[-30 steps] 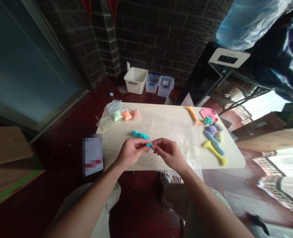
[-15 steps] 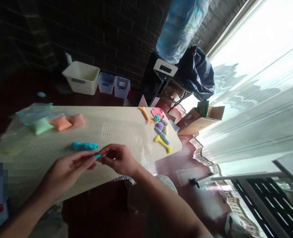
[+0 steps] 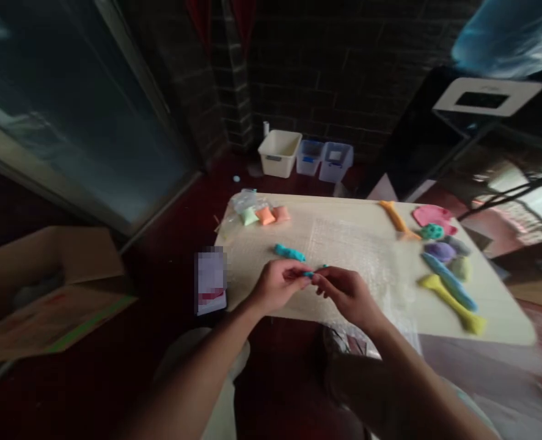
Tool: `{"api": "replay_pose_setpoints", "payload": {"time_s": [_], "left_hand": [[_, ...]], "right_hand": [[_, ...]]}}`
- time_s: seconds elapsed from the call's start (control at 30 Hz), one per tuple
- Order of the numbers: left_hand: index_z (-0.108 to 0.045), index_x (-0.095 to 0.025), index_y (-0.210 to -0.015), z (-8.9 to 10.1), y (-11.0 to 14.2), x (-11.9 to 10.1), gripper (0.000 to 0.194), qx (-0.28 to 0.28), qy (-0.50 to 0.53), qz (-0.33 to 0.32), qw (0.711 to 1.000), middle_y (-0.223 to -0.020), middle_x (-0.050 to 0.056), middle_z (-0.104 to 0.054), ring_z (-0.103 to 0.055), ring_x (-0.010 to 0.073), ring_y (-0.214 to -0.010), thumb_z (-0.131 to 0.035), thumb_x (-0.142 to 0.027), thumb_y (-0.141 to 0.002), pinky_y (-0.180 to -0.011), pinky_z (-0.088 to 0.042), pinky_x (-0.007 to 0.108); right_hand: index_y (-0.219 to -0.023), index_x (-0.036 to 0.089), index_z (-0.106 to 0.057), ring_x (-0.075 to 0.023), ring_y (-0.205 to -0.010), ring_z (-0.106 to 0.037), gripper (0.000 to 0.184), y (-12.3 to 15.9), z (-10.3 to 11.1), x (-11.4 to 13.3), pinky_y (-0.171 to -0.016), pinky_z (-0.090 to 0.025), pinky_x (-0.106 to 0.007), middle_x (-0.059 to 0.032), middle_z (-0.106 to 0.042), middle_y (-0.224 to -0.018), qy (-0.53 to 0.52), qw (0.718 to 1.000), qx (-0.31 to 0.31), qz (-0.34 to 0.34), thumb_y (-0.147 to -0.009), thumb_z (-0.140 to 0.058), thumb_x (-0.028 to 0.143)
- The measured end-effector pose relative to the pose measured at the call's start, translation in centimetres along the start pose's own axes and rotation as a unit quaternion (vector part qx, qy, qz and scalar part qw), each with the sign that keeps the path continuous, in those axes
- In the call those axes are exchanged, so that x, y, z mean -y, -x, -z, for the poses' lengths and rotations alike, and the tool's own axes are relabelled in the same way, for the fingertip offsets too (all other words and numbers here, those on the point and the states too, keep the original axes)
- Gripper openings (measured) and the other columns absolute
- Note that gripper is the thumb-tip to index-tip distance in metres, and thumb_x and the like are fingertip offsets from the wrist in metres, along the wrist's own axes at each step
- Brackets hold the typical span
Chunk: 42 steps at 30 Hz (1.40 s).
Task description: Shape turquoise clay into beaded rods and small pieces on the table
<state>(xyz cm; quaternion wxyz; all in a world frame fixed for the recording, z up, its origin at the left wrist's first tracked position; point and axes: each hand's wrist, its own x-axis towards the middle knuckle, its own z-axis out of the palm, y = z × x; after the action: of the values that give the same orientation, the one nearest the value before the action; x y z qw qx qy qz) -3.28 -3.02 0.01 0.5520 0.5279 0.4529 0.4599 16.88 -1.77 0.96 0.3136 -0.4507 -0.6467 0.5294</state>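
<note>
Narrow grip: left hand [image 3: 277, 286] and right hand [image 3: 351, 296] pinch a small turquoise piece [image 3: 308, 274], apparently unfinished, above the worktop [image 3: 504, 305]. Beyond lies a turquoise roll [image 3: 289, 252]; a yellow form [image 3: 451, 304] is shaped, an orange packet [image 3: 266, 216] unused.

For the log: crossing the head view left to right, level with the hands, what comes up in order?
Cardboard box, pixelated item, left hand, small teal piece, right hand, yellow bone shape.
</note>
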Motion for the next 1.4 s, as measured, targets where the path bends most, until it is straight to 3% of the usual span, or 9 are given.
{"api": "replay_pose_setpoints", "payload": {"time_s": [0.13, 0.3, 0.43, 0.7, 0.97, 1.17, 1.4], "left_hand": [[-0.079, -0.014, -0.102, 0.1, 0.2, 0.4, 0.035, -0.006, 0.009, -0.006, 1.0, -0.096, 0.013, -0.079, -0.075, 0.0215, -0.086, -0.087, -0.038, -0.079, -0.079, -0.06, 0.034], [-0.078, -0.013, -0.104, 0.0, 0.2, 0.8, 0.047, 0.008, 0.103, 0.039, 0.994, -0.086, 0.009, -0.077, -0.073, 0.017, -0.073, -0.088, -0.05, -0.077, -0.071, -0.061, 0.032], [-0.079, -0.013, -0.1, 0.2, 0.1, 1.0, 0.048, 0.01, 0.085, 0.051, 0.995, -0.082, 0.009, -0.077, -0.072, 0.0166, -0.069, -0.09, -0.052, -0.073, -0.071, -0.06, 0.033], [-0.082, -0.013, -0.097, 0.2, 0.0, 1.1, 0.043, -0.011, 0.06, 0.023, 0.998, -0.091, 0.011, -0.081, -0.075, 0.0202, -0.08, -0.095, -0.042, -0.068, -0.079, -0.06, 0.035], [-0.082, -0.014, -0.102, 0.2, 0.3, -0.1, 0.036, -0.008, 0.102, 0.042, 0.994, -0.094, 0.01, -0.083, -0.077, 0.0185, -0.079, -0.092, -0.035, -0.075, -0.08, -0.062, 0.033], [-0.079, -0.013, -0.106, 0.2, 0.4, -0.1, 0.036, 0.006, 0.094, 0.044, 0.995, -0.093, 0.009, -0.083, -0.076, 0.018, -0.077, -0.091, -0.032, -0.077, -0.079, -0.062, 0.033], [-0.08, -0.014, -0.102, 0.2, 0.4, -0.4, 0.031, -0.001, 0.075, 0.025, 0.997, -0.099, 0.01, -0.083, -0.077, 0.0205, -0.088, -0.09, -0.03, -0.077, -0.086, -0.062, 0.034]], "right_hand": [[-0.097, 0.018, -0.08, -0.0188, -0.067, -0.068, 0.04, 0.1, 0.0, 0.1, -0.06, -0.054, -0.03, -0.0084, -0.076, -0.076, 0.012, 1.0, 0.003, 0.018, -0.095, -0.069, 0.057], [-0.105, 0.02, -0.081, -0.021, -0.074, -0.072, 0.038, 0.1, -0.3, 0.0, -0.067, -0.06, -0.033, -0.0127, -0.081, -0.092, -0.016, 0.999, 0.006, 0.027, -0.091, -0.076, 0.055], [-0.105, 0.02, -0.08, -0.0226, -0.073, -0.073, 0.037, 0.1, -0.3, 0.1, -0.066, -0.061, -0.036, -0.014, -0.08, -0.089, -0.027, 0.999, -0.001, 0.034, -0.087, -0.08, 0.052], [-0.093, 0.017, -0.08, -0.02, -0.064, -0.07, 0.041, -0.1, -0.1, 0.5, -0.057, -0.057, -0.031, -0.0121, -0.078, -0.077, -0.032, 0.999, -0.012, 0.004, -0.086, -0.079, 0.057], [-0.092, 0.018, -0.08, -0.0155, -0.065, -0.069, 0.034, 0.2, -0.2, 0.9, -0.061, -0.056, -0.028, -0.0066, -0.078, -0.076, -0.122, 0.992, -0.042, 0.011, -0.082, -0.085, 0.05], [-0.093, 0.018, -0.078, -0.0175, -0.077, -0.075, 0.028, 0.2, -0.4, 0.7, -0.074, -0.06, -0.031, -0.0068, -0.081, -0.086, -0.188, 0.982, -0.027, 0.023, -0.08, -0.089, 0.04], [-0.095, 0.015, -0.079, -0.0129, -0.069, -0.067, 0.031, 0.3, -0.1, 0.7, -0.065, -0.052, -0.026, -0.005, -0.077, -0.079, -0.165, 0.986, -0.024, -0.014, -0.081, -0.088, 0.041]]}}
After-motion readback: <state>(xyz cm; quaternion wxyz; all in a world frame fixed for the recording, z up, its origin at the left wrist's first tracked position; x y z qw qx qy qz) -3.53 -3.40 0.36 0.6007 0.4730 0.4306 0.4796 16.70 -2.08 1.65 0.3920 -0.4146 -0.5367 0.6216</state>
